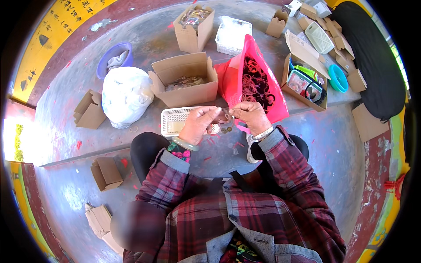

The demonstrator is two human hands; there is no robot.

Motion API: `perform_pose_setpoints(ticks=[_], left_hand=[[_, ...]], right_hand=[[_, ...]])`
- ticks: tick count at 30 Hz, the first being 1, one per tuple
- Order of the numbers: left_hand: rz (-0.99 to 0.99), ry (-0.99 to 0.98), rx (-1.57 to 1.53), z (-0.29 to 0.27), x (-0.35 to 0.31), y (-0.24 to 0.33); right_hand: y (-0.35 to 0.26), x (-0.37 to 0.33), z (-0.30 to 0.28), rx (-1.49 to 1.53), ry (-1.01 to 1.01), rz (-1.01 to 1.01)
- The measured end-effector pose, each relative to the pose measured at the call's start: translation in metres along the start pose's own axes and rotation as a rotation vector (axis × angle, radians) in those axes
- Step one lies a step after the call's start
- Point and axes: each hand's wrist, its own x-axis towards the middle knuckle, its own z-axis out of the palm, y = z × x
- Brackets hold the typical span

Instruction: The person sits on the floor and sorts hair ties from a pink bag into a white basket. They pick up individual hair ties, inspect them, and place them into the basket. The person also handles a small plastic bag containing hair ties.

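Apparently, the step in hand is fine fingertip work on one small piece, perhaps fitting it into thin film. The left hand [199,125] and the right hand [251,116] are each closed in a pinch, close together, grasping between them a small pale-pink looped band [226,117]; whether it sits inside clear film or only against it is too small to tell. Partly hidden beneath the left hand, a white rectangular perforated plastic basket [168,121] stands on the grey concrete floor [329,144]. Just beside the right hand, a bright pink open-topped bag [227,82] holds tangled pink and dark bands [256,83]. Beyond the basket, an open brown cardboard box [193,97] holds a heap of shiny packets [186,82]. The next move seems to call for a light, even pinch from both hands, with the loop lying flat and untwisted.
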Motion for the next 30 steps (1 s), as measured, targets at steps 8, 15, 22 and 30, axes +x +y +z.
perform_pose_setpoints(ticks=[8, 15, 22, 30], left_hand=[[0.037, -0.017, 0.015, 0.001, 0.003, -0.009], [0.057, 0.015, 0.118, -0.003, 0.003, -0.005], [0.046, 0.035, 0.246, -0.013, 0.008, -0.013], [0.063, 0.053, 0.5, -0.009, -0.001, -0.003]], right_hand=[[0.008, 0.002, 0.005, -0.011, 0.004, -0.043], [0.004, 0.001, 0.011, 0.006, -0.004, -0.1], [0.01, 0.007, -0.002, -0.131, 0.122, -0.047], [0.004, -0.001, 0.005, -0.317, -0.012, -0.061]])
